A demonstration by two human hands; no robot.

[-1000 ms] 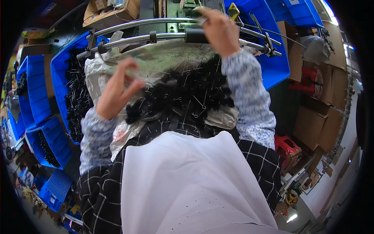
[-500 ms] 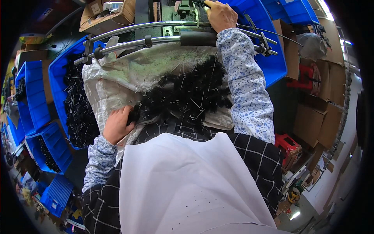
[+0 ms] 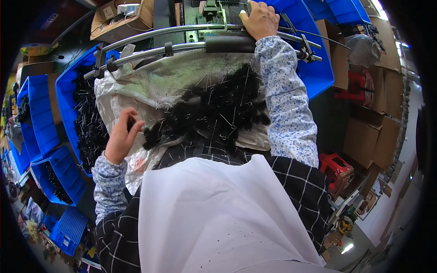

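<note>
My right hand (image 3: 261, 22) is up at the green machine (image 3: 193, 18), its thumb and fingers closed at one end of a thin black-bristled wire brush (image 3: 231, 2). That brush lies along the machine's clamp at the top edge of the view, and part of it is cut off. My left hand (image 3: 119, 139) is raised beside the left end of a pile of black wire brushes (image 3: 214, 107). Its fingers curl apart from the thumb, and nothing can be made out between them. The pile rests on a whitish woven sheet (image 3: 123, 98) across my lap.
Two curved metal rails (image 3: 186, 45) with a black sleeve (image 3: 230, 44) run between me and the machine. A blue bin (image 3: 68, 109) of brushes stands left, another blue bin (image 3: 321, 73) right. Cardboard boxes (image 3: 364, 141) and a red stool (image 3: 336, 173) are farther right.
My left hand has lifted off the brush pile and moved up and left, its fingers opening. At the machine, my right hand has shifted slightly; the brush there now lies flatter along the clamp.
</note>
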